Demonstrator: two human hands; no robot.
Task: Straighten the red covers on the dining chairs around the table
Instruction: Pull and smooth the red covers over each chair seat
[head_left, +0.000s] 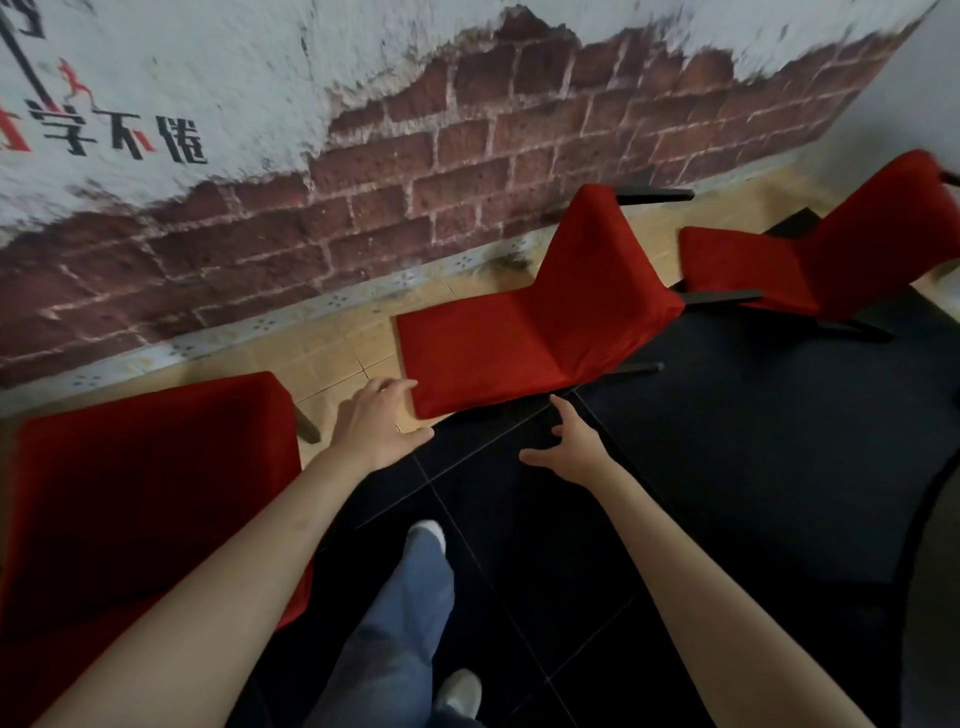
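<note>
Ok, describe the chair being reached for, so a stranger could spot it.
Along the brick-pattern wall stand three red-covered chairs. It is the middle chair. Unlike its neighbours, the left hand touches its seat's front corner, and the right hand hovers nearby.

Both bare arms outstretched, left hand (382, 423) fingers seemingly curled, right hand (569, 447) fingers loosely spread

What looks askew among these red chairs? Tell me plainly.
The middle chair and the far right chair stand at different angles, not squared in a row. Their red covers look fairly smooth, with no obvious bunching. The left hand touches the middle chair's front corner; the right hand hovers open beside it. Nothing is spilled or broken.
</note>
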